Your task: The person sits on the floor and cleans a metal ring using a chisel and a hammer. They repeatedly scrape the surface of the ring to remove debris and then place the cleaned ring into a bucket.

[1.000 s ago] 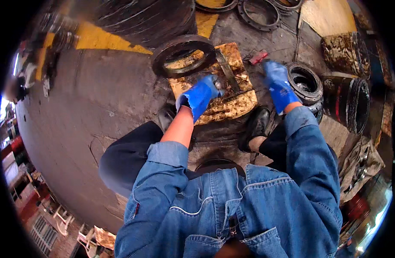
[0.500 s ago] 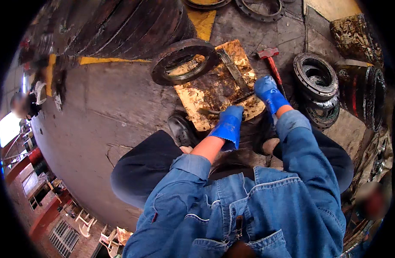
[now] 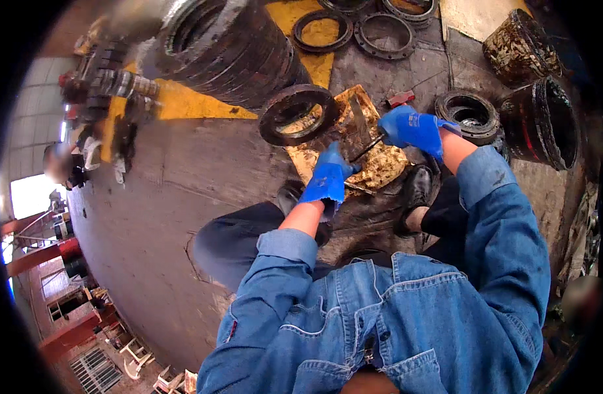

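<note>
In front of me lies a yellowish board [image 3: 383, 161] smeared with dark grease. My left hand [image 3: 331, 165], in a blue glove, is closed over its near left part; what it grips is mostly hidden. My right hand [image 3: 404, 127], gloved in blue too, is closed on a thin dark rod [image 3: 368, 148] that slants down toward my left hand. A thick dark metal ring [image 3: 269, 123] rests tilted at the board's far left. Between ring and right hand, a flat metal bar [image 3: 359, 118] lies on the board. The red head of a hammer [image 3: 401, 98] shows just beyond my right hand.
Stacked flanged rings [image 3: 469, 118] stand at the right, beside an open dark cylinder [image 3: 544, 125] and a stained drum [image 3: 521, 49]. Flat rings [image 3: 385, 36] lie at the back. A large ribbed cylinder [image 3: 249, 62] stands far left. A person [image 3: 68, 164] is at the left edge.
My view has shifted. My left hand has moved farther in, toward the ring. My right hand sits nearer the hammer head, and the dark rod from it now shows more clearly.
</note>
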Demonstrator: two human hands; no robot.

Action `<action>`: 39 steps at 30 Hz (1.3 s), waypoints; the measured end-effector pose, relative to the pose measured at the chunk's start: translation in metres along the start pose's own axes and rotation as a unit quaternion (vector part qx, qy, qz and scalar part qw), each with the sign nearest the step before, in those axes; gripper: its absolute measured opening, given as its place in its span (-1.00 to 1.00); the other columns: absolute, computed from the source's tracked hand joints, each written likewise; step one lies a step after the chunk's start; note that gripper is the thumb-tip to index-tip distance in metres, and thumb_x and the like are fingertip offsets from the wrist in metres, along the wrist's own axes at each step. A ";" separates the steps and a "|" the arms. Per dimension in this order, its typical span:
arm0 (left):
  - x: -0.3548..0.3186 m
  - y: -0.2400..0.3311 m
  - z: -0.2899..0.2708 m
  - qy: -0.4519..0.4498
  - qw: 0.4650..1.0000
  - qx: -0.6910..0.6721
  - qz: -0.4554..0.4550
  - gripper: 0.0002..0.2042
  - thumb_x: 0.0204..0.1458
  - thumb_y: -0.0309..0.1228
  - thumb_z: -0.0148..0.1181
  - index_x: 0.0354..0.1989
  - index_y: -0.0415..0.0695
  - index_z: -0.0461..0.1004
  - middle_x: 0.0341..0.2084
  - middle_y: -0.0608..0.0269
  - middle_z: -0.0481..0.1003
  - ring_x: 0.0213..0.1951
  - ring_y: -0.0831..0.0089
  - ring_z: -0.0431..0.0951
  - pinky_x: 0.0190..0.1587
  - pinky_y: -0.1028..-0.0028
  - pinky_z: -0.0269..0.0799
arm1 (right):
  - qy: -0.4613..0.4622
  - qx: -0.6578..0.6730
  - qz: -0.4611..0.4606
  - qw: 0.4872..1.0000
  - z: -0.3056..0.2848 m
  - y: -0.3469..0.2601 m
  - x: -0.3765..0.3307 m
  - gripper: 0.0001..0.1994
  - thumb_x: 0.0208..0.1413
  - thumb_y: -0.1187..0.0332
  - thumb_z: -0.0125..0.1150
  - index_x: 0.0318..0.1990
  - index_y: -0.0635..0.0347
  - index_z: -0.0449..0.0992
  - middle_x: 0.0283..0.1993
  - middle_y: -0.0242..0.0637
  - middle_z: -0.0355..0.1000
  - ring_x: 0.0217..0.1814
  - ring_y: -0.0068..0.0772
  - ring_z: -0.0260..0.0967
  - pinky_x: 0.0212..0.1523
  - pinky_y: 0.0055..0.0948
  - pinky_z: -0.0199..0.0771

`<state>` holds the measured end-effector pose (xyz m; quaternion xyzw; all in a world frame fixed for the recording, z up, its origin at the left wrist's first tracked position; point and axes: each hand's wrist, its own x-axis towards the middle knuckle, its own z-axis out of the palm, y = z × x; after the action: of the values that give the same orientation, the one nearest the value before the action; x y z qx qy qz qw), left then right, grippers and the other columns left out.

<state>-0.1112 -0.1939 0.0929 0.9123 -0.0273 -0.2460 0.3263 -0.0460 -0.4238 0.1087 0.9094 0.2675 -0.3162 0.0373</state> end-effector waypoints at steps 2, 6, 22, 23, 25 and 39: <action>-0.001 -0.016 -0.011 -0.013 0.996 -0.034 0.084 -0.43 -0.18 -0.29 0.40 0.01 -0.29 0.37 -0.15 -0.11 0.50 -0.07 0.09 0.50 -0.02 0.27 0.39 | 0.102 0.068 -0.060 0.991 -0.019 -0.016 -0.014 -0.75 -0.10 0.18 0.17 -0.29 0.05 0.56 -0.31 -0.16 0.52 -0.24 -0.04 0.47 -0.23 -0.12 0.45; -0.017 0.006 -0.041 -0.072 0.987 0.092 0.113 -0.59 -0.08 -0.26 0.28 -0.08 -0.22 0.46 -0.19 -0.08 0.52 -0.11 0.09 0.52 -0.08 0.24 0.41 | 0.124 0.102 -0.060 0.985 -0.022 -0.024 -0.019 -0.73 -0.09 0.17 0.17 -0.25 0.08 0.55 -0.28 -0.14 0.51 -0.23 -0.03 0.46 -0.22 -0.12 0.45; -0.085 0.082 -0.136 -0.116 0.897 0.407 0.126 -0.65 -0.02 -0.10 0.14 -0.12 -0.01 0.55 -0.20 0.00 0.54 -0.15 0.06 0.54 -0.10 0.20 0.45 | 0.027 0.130 0.116 0.984 -0.020 -0.140 -0.037 -0.67 -0.05 0.23 0.18 -0.09 0.05 0.54 -0.06 -0.18 0.50 -0.02 -0.11 0.47 -0.08 -0.15 0.48; -0.084 0.080 -0.157 -0.072 0.917 0.376 0.113 -0.63 -0.02 -0.07 0.15 -0.13 -0.04 0.55 -0.25 -0.01 0.55 -0.20 0.09 0.56 -0.13 0.21 0.45 | 0.063 0.109 0.130 0.983 -0.022 -0.139 -0.040 -0.67 -0.04 0.24 0.17 -0.09 0.06 0.54 -0.06 -0.19 0.50 -0.03 -0.11 0.47 -0.08 -0.15 0.48; -0.066 0.056 -0.192 0.029 0.969 0.226 0.097 -0.59 0.00 -0.03 0.17 -0.17 -0.13 0.54 -0.35 0.00 0.57 -0.29 0.17 0.58 -0.19 0.26 0.45 | 0.100 0.064 0.176 0.977 -0.032 -0.128 -0.046 -0.70 0.03 0.29 0.08 -0.07 0.07 0.52 -0.07 -0.23 0.51 -0.04 -0.13 0.48 -0.09 -0.13 0.48; -0.048 0.006 -0.275 0.259 0.964 0.034 0.051 -0.42 -0.05 0.01 0.23 -0.13 -0.36 0.49 -0.23 -0.14 0.53 -0.14 0.07 0.54 -0.08 0.30 0.42 | 0.058 -0.045 0.099 0.992 -0.130 -0.072 -0.011 -0.56 -0.10 0.32 0.20 0.04 -0.06 0.40 -0.04 -0.14 0.44 -0.03 0.01 0.41 -0.08 -0.14 0.45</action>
<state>-0.0248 -0.0285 0.3003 0.9529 0.0033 0.0171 0.3028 -0.0177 -0.3370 0.2265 0.9458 0.1917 -0.2450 0.0931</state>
